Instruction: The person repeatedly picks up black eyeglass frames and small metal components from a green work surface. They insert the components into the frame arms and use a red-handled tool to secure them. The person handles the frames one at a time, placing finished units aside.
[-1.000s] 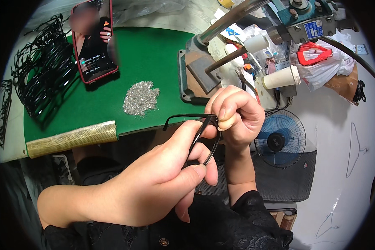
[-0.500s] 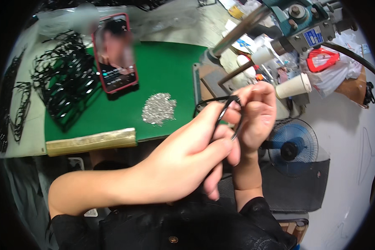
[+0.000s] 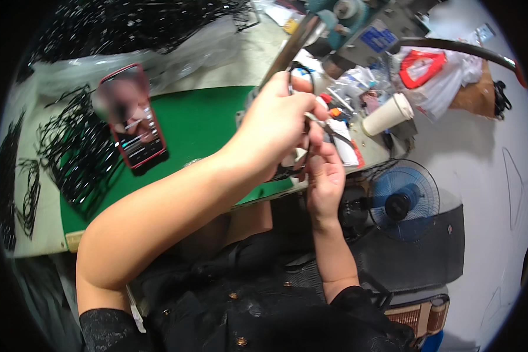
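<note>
At the right edge of the green work mat [image 3: 205, 126], below the tip of a slanted metal machine arm [image 3: 290, 50], the left hand [image 3: 276, 126] is closed around a black spectacle frame [image 3: 292, 73], which rises above the knuckles. The right hand [image 3: 325, 176] sits just beneath, fingers pinched on the frame's lower part. A red-cased phone [image 3: 132, 120] leans upright on the mat beside stacked black frames [image 3: 70, 155]; a paper cup [image 3: 387, 114] and a small blue fan [image 3: 405, 199] lie to the right.
</note>
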Demonstrator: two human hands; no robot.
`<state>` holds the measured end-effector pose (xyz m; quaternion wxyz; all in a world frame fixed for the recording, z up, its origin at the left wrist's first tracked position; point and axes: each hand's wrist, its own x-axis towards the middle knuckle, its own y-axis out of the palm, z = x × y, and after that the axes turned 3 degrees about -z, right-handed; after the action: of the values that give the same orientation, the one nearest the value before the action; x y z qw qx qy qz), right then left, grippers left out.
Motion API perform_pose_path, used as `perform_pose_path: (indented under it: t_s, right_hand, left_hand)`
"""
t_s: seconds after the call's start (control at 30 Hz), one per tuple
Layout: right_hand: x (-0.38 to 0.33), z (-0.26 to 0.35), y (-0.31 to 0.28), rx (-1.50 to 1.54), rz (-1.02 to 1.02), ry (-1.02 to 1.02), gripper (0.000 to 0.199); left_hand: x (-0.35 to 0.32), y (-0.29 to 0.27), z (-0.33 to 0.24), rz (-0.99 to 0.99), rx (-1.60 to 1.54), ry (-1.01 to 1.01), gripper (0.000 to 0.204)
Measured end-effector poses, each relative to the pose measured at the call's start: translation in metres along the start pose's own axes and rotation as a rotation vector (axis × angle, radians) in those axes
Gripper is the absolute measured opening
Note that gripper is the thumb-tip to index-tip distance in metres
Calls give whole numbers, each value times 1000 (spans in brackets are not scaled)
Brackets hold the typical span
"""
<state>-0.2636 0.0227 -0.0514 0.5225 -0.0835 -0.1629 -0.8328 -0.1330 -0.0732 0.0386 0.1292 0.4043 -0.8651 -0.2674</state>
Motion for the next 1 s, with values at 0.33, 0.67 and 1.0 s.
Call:
perform_pose_path:
  t_s: [0.33, 0.67, 1.0]
  right_hand:
    - [-3, 0, -9, -33, 16, 1, 26]
    - [2, 8, -12, -66, -24, -22, 21]
    - [46, 52, -31, -142, -54, -316, 13]
  left_hand:
    - [2, 19, 3, -40, -75, 30, 17]
    - [11, 28, 11, -39, -72, 6, 15]
    - [17, 38, 23, -17, -76, 23, 9]
